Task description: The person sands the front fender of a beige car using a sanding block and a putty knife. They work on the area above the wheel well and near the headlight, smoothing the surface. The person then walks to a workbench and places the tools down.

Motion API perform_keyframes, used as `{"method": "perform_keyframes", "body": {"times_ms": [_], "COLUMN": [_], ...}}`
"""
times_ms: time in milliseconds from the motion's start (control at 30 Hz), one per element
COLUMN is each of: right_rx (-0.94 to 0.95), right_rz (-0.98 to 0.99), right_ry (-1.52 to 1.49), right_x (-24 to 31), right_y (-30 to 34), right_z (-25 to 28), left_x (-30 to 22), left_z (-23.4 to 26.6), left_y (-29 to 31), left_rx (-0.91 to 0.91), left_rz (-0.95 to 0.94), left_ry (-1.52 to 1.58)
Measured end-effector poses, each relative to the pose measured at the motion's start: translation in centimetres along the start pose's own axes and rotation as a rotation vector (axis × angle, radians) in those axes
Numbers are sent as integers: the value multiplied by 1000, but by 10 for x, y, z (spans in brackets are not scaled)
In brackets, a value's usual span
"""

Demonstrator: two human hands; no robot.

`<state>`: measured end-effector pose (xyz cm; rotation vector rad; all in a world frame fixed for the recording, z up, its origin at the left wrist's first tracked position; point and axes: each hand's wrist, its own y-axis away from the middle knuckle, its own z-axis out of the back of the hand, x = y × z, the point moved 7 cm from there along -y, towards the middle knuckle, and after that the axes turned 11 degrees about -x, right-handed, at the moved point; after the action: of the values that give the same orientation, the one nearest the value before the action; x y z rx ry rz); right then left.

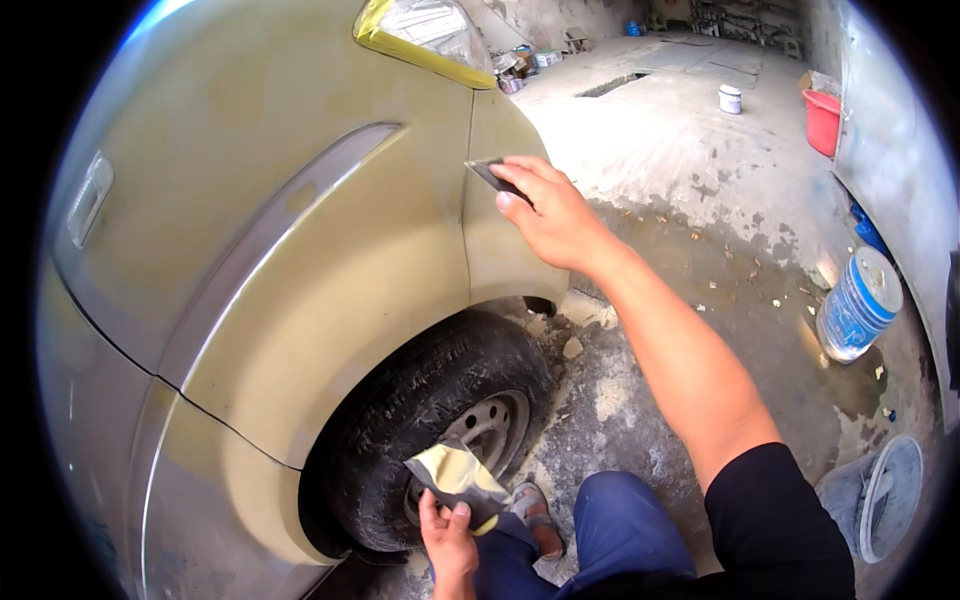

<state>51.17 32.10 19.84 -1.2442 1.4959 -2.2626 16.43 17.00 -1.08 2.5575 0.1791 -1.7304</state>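
Observation:
My right hand (556, 218), arm stretched forward, grips a thin dark putty spreader (485, 174). The spreader's edge is at the vertical panel seam on the car body (370, 270); whether it touches cannot be told. Dull yellow-beige filler or primer covers much of that panel, around the wheel arch. Low down beside the wheel, my left hand (448, 540) is closed on a dark flat plate (474, 494). Pale yellow putty (446, 466) lies spread over the plate's upper face. Behind it are the black tyre (400, 420) and the steel wheel rim (497, 418).
Yellow masking tape (425, 62) borders a window covered in plastic. To the right stand a blue-and-white bucket (860, 305) and a clear grey bucket (888, 500). Farther off are a small white can (730, 99) and a red bin (822, 122). The concrete floor (660, 130) has wet patches and crumbs.

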Motion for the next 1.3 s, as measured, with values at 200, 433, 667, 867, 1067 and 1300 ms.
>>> {"method": "perform_keyframes", "body": {"times_ms": [200,433,667,867,1067,1300], "right_rx": [-66,-93,-43,-66,7,90], "right_rz": [365,432,370,387,219,-85], "right_ry": [298,315,317,284,248,74], "right_x": [32,39,31,35,31,25], "right_y": [-38,-45,-36,-51,-37,-3], "right_z": [-27,-45,-53,-36,-52,-66], "left_x": [52,56,59,59,61,63], "left_z": [36,35,38,32,42,46], "left_y": [1,-7,-13,-12,-14,-17], "left_rx": [-45,-41,-32,-45,-61,-66], "left_rz": [211,261,272,282,271,266], "left_ry": [42,30,37,50,43,63]}}
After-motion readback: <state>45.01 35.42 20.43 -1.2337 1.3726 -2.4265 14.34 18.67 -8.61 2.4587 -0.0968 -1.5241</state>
